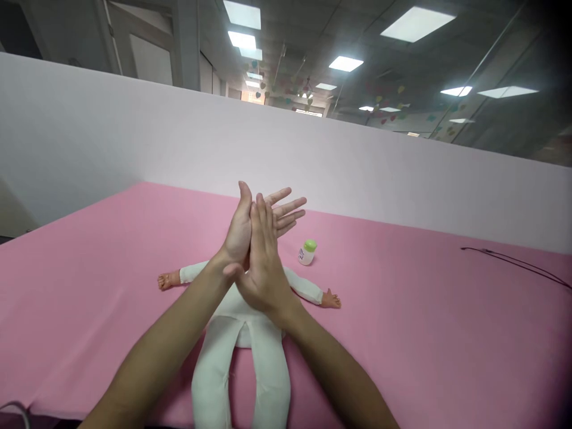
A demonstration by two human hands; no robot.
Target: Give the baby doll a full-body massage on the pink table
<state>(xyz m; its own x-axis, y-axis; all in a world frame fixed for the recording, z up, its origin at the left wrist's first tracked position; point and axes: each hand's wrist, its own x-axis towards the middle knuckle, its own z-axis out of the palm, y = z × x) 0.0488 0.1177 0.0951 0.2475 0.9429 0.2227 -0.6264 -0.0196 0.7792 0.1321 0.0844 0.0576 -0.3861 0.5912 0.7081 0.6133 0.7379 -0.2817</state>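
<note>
Hands press open palm to palm, empty, above the soft cloth doll, easiest gripped by its limp legs.

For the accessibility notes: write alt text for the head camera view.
The person's left hand and right hand press palm to palm, crossed, above a white cloth doll lying with its arms outstretched on a pink-covered table. A small white bottle with a green cap stands just beyond the doll's arm.
</note>
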